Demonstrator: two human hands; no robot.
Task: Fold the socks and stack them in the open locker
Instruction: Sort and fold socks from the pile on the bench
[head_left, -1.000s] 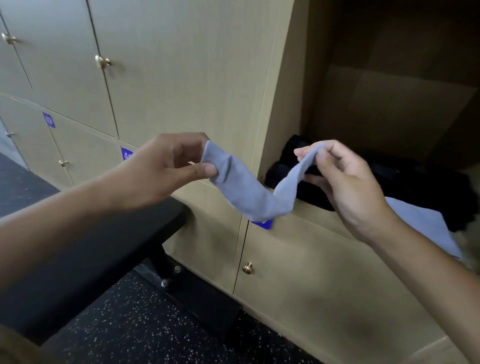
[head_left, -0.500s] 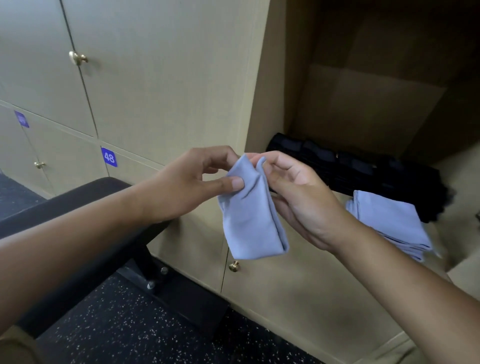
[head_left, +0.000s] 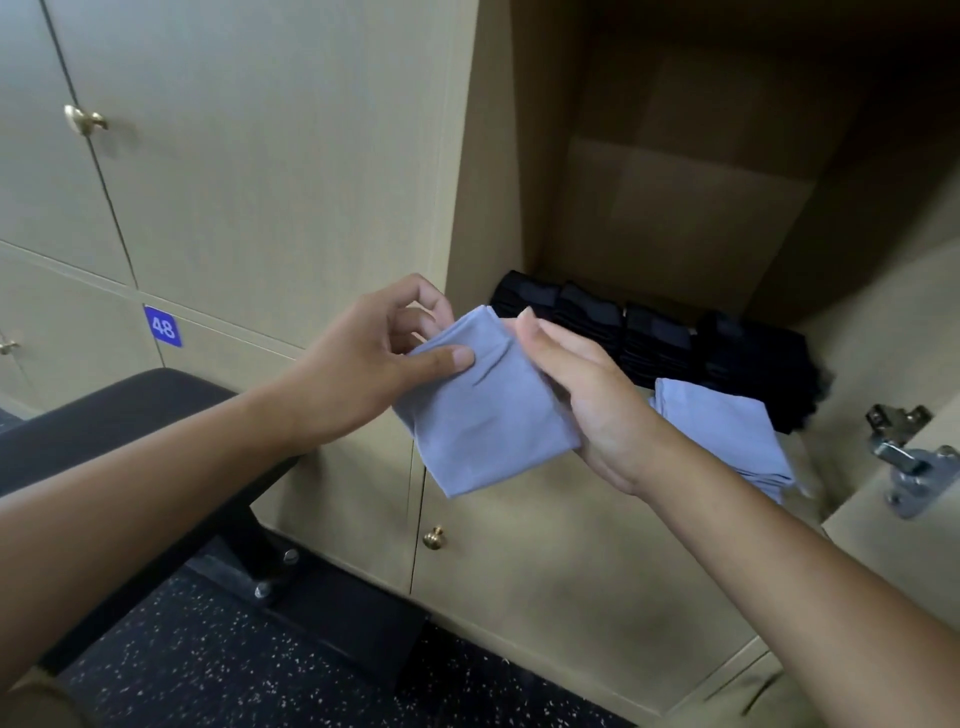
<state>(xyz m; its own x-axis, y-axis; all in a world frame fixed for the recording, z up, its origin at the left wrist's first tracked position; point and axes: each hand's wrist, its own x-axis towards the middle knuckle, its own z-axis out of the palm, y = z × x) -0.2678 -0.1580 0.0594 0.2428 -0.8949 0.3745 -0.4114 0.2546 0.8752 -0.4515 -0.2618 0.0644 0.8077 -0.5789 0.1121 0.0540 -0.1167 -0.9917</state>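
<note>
A folded light-blue sock (head_left: 488, 415) hangs in the air just in front of the open locker (head_left: 675, 208). My left hand (head_left: 374, 364) pinches its upper left corner between thumb and fingers. My right hand (head_left: 587, 400) lies flat along the sock's right side, fingers straight. Inside the locker a row of folded black socks (head_left: 660, 338) stands along the back of the shelf. A small stack of folded light-blue socks (head_left: 722, 431) lies at the shelf's front edge, right of my right hand.
Shut locker doors (head_left: 260, 156) with brass knobs fill the left, one marked 48. A black padded bench (head_left: 119, 410) stands under my left forearm on a dark speckled floor. The open door's metal hinge (head_left: 909, 457) sticks out at the right.
The sock went from stretched between both hands to folded in half. My right hand let go of its pinch and now lies flat against the sock. The view shifted right toward the locker.
</note>
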